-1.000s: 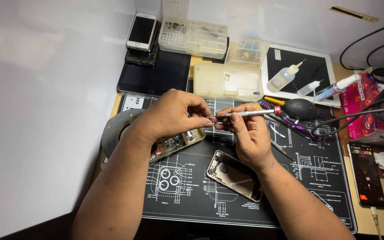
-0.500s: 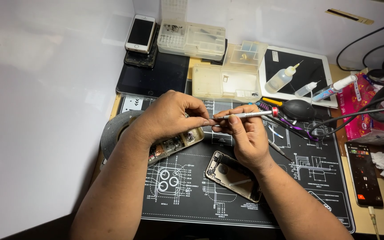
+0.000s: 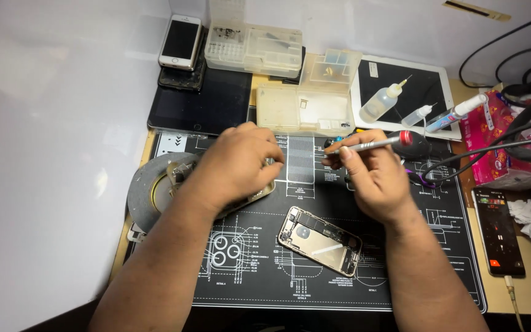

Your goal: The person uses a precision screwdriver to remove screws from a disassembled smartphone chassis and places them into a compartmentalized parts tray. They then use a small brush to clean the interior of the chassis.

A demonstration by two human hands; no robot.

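Note:
My left hand lies curled over a gold-edged phone part at the left of the black work mat, pinning it down. My right hand holds a slim silver screwdriver with a red ring, lying nearly level with its tip pointing left. That tip hangs over the mat between the two hands, apart from the left fingers. An opened phone body with its insides showing lies on the mat below my right hand, untouched.
A grey tape roll sits left of the mat. Behind are clear plastic parts boxes, a dark tablet, a white phone, a white tablet with small bottles. A lit phone, cables and a pink packet lie right.
My hands were together, the screwdriver tip at my left fingers. Now the right hand has drawn back to the right with the screwdriver, and a gap has opened between the hands.

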